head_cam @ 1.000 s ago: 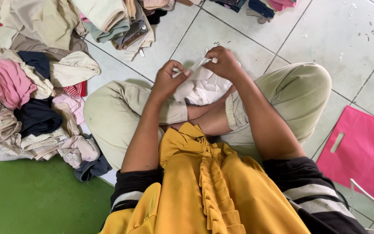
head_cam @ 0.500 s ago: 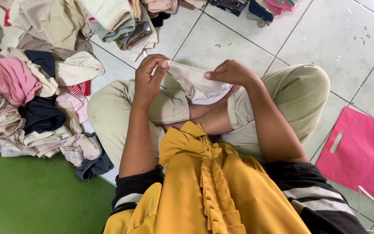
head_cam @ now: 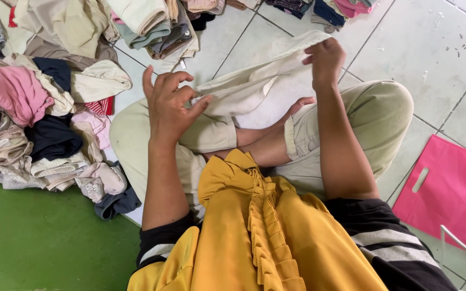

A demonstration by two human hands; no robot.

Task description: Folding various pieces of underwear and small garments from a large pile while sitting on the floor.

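I sit cross-legged on a tiled floor and hold a cream cloth garment (head_cam: pixel 254 86) stretched out above my knees. My left hand (head_cam: pixel 169 105) pinches its near left edge between thumb and fingers, with the other fingers spread. My right hand (head_cam: pixel 326 60) grips the far upper edge, raised higher than the left. The cloth hangs taut between both hands and droops toward my bare feet (head_cam: pixel 297 105). My lap is covered by a yellow ruffled top (head_cam: pixel 260 226).
A heap of mixed clothes (head_cam: pixel 44 108) lies on the left, with folded stacks (head_cam: pixel 152 27) at the top. A pink bag with a cut handle (head_cam: pixel 449 188) lies on the tiles at right. A green mat (head_cam: pixel 44 248) is at lower left.
The crumpled cloth has been pulled open: my right hand rose and moved to the upper right, my left hand shifted left, and the garment now spans between them.
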